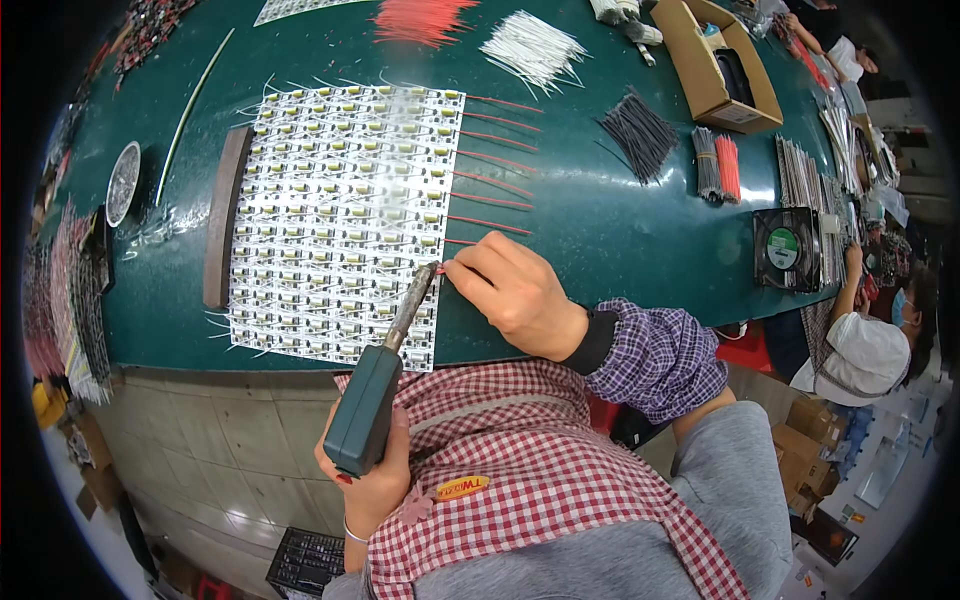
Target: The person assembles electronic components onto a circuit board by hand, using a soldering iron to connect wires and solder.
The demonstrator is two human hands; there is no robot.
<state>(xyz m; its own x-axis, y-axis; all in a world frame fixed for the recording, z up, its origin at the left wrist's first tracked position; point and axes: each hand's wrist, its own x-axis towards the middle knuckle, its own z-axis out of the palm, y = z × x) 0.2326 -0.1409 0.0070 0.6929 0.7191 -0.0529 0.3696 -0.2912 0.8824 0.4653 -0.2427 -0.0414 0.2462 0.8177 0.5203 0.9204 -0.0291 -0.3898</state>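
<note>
A dark green soldering gun (362, 410) is gripped in my left hand (372, 485), its metal tip slanting up to the right edge of a white circuit board panel (345, 220). Beside that tip, my right hand (515, 295) is closed in a pinch. A bit of red wire (440, 269) shows at its fingertips against the panel's edge; most of it is hidden by the fingers. Above my right hand, several red wires (495, 190) stick out from the same edge. Rows of small components and thin white wires cover the panel.
A dark bar (228, 215) lies along the panel's left side. Farther off are loose red wires (420, 20), white wires (535, 50), black wires (640, 135) and a cardboard box (720, 65). A small fan (785, 250) stands at right, near another person (855, 355). A round dish (123, 184) sits left.
</note>
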